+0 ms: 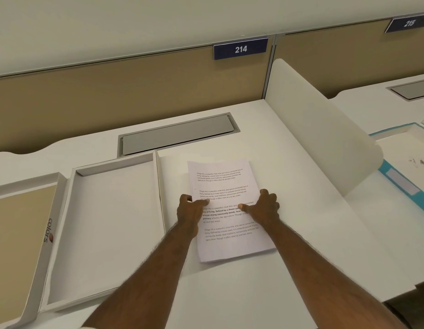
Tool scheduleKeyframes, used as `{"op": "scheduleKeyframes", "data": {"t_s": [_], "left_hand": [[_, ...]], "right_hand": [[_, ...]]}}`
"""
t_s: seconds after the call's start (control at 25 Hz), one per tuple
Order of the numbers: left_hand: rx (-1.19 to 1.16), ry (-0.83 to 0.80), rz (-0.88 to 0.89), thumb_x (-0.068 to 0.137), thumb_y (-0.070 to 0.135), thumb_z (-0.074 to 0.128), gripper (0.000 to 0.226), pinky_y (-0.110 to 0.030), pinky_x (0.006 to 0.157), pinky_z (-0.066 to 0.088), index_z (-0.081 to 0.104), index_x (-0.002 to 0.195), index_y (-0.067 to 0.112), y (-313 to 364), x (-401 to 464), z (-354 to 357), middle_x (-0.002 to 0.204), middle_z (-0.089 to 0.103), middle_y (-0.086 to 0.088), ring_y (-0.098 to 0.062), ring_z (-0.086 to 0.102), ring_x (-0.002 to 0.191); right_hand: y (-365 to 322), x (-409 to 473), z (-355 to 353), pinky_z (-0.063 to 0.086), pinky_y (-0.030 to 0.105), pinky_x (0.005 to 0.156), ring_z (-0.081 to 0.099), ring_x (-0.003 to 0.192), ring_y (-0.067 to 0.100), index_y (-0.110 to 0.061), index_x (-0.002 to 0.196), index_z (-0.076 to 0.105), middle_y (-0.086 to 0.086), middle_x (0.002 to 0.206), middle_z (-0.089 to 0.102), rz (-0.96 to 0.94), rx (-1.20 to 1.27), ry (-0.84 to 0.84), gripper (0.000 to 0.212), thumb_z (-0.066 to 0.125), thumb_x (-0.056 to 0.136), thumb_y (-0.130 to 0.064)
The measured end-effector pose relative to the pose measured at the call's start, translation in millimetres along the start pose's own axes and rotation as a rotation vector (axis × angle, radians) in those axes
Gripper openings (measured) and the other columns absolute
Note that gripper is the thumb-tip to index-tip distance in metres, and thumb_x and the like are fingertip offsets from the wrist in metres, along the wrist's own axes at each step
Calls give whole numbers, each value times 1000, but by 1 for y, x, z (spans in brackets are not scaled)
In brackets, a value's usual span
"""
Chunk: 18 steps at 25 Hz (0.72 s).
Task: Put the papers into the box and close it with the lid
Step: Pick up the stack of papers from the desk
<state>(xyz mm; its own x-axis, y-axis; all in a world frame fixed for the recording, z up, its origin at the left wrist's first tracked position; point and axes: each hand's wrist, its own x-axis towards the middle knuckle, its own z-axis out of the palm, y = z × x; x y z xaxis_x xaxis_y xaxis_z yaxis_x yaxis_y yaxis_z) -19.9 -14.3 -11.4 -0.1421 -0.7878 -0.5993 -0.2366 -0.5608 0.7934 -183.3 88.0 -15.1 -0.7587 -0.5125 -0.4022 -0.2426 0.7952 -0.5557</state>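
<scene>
Both hands are gripping the papers (226,210) by their long edges: the left hand (190,207) is pinching the left edge, the right hand (265,207) the right edge, thumbs pressing on top. The papers are lying on the counter (301,233), just beside the open box (106,224); the lid (21,233) is sitting left of it.

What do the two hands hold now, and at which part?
Both hold the stack of papers by its long side edges, near the middle: left hand on the left edge, right hand on the right, thumbs on top.
</scene>
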Motion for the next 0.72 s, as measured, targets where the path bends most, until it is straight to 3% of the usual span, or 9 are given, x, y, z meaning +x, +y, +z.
{"op": "scheduleKeyframes", "data": {"t_s": [0.12, 0.32, 0.4, 0.48, 0.64, 0.72], "left_hand": [[-7, 18, 7, 79, 10, 71, 31, -53, 85, 56, 50, 102, 12, -3, 3, -3, 113, 68, -14, -33, 68, 97], [-142, -2, -27, 78, -4, 72, 60, -52, 92, 53, 45, 131, 4, -1, 5, -4, 123, 61, -15, -36, 63, 108], [-160, -43, 18, 81, -6, 68, 43, -48, 83, 57, 59, 122, 2, -6, 0, -4, 118, 68, -17, -35, 69, 98], [-212, -95, 90, 82, -7, 67, 33, -50, 84, 57, 65, 114, 2, -10, -7, -7, 113, 71, -19, -36, 70, 96], [-337, -243, 262, 80, -5, 69, 41, -48, 84, 57, 63, 120, 1, -12, -17, -14, 112, 72, -19, -36, 71, 98], [-363, -298, 317, 78, -3, 72, 44, -44, 80, 58, 62, 121, 3, -5, -21, -17, 113, 72, -18, -35, 71, 98]], "right_hand": [[1, 0, 0, 42, 52, 100, 36, 131, 37, -8, 139, 35, 14, 137, 38, 1, 4, -3, 90, 80, 70, -45], [4, 2, 2, 41, 51, 102, 36, 130, 36, -8, 137, 38, 13, 137, 37, 6, 25, -15, 87, 78, 70, -46], [8, 4, 2, 40, 51, 104, 36, 130, 34, -11, 138, 40, 12, 137, 38, -1, 55, -17, 87, 79, 69, -47], [12, 7, 1, 39, 49, 105, 37, 130, 32, -14, 136, 43, 11, 136, 39, 4, 112, -20, 85, 80, 67, -47], [13, 11, -8, 39, 46, 107, 43, 129, 30, -16, 132, 52, 9, 136, 44, 7, 201, -26, 83, 79, 64, -55], [12, 13, -18, 48, 48, 101, 59, 116, 30, -13, 123, 60, 11, 130, 59, -47, 479, -167, 75, 83, 62, -49]]}}
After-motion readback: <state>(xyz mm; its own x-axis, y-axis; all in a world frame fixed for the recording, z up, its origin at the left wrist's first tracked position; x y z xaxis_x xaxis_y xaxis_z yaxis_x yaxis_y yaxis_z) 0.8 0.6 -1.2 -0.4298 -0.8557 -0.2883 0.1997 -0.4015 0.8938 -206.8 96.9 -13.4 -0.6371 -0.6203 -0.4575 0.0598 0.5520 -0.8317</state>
